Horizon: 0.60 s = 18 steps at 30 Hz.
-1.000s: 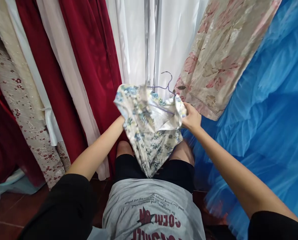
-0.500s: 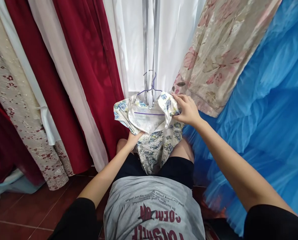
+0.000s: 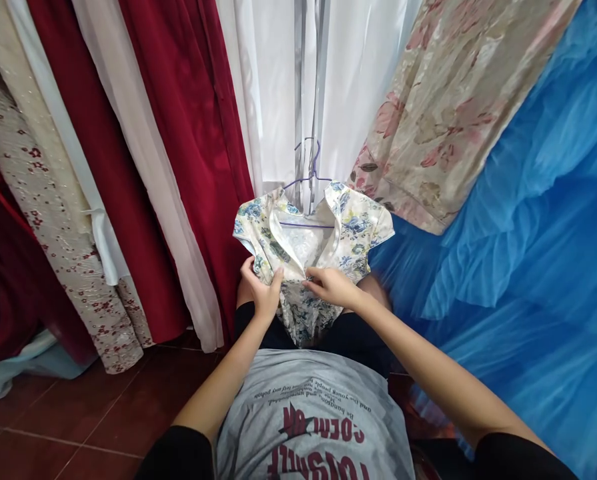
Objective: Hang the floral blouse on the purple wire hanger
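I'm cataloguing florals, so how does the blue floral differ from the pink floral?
The left hand and right hand hold the blue floral; the pink floral hangs untouched by either. The blue floral shows its neckline and short sleeves; the pink floral shows its hem and runs out at the picture's top. Both have pale cloth.

The place looked like a dress shop or a clothes storeroom — which of the two could not be told. Side by side hung dark red dresses point(image 3: 188, 100), a pale dress with small red flowers point(image 3: 103, 320), white cloth point(image 3: 273, 87), a beige dress with pink flowers point(image 3: 458, 120) and a ruffled blue gown point(image 3: 543, 267). A short flowered dress point(image 3: 357, 223) sat on a purple hanger point(image 3: 307, 225) — and red-brown tiles point(image 3: 113, 400) covered the floor.
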Available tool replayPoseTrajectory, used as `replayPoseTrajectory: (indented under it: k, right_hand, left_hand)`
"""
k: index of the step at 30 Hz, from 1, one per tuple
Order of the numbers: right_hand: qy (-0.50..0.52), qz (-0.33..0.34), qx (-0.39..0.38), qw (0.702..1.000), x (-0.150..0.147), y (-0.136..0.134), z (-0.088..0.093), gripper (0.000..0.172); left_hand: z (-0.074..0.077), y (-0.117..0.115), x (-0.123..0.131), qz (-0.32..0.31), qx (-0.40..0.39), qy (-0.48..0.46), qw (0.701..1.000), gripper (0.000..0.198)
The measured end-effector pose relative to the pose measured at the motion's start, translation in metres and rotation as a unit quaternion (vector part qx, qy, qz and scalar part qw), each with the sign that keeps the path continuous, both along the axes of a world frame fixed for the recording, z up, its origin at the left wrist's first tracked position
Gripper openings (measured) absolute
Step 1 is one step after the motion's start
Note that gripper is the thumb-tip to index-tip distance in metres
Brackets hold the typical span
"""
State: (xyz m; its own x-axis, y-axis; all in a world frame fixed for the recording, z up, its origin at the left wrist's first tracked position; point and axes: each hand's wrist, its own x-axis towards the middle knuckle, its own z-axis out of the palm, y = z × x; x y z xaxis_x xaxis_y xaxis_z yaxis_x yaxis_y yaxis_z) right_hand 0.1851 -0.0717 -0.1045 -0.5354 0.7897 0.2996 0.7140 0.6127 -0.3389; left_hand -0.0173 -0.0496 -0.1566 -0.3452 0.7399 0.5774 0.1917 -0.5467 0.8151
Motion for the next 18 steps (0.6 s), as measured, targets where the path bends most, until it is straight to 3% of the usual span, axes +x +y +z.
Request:
replayPoseTrajectory:
  k: [2, 3, 6, 8, 13, 15, 18]
  right_hand:
    - [0.008, -0.005, -0.011, 1.0, 0.003, -0.003, 0.006, 0.015]
    - [0.002, -0.008, -0.015, 1.0, 0.004, -0.005, 0.008, 0.015]
    - [-0.073, -0.02, 0.001, 0.997, 0.003, -0.011, 0.013, 0.017]
    - [-0.14, -0.03, 0.03, 0.989, 0.003, -0.011, 0.016, 0.019]
    - [-0.195, -0.032, 0.079, 0.977, 0.02, 0.009, 0.042, 0.043]
    - [-0.177, -0.046, 0.104, 0.978, 0.031, 0.025, 0.066, 0.049]
    - [-0.116, -0.076, 0.17, 0.976, 0.041, 0.051, 0.112, 0.045]
  left_hand:
    - [-0.013, -0.01, 0.002, 0.081, 0.069, 0.055, 0.993, 0.067]
    - [-0.02, -0.014, 0.005, 0.076, 0.082, 0.103, 0.988, 0.06]
    - [-0.034, -0.019, 0.021, -0.045, 0.046, 0.254, 0.965, 0.025]
    - [-0.034, -0.018, 0.033, -0.089, 0.002, 0.312, 0.946, 0.013]
    - [-0.011, -0.024, 0.042, -0.087, -0.038, 0.432, 0.897, 0.017]
    - [0.004, -0.033, 0.042, -0.095, -0.051, 0.495, 0.862, 0.017]
    - [0.025, -0.051, 0.048, -0.118, -0.046, 0.597, 0.792, 0.023]
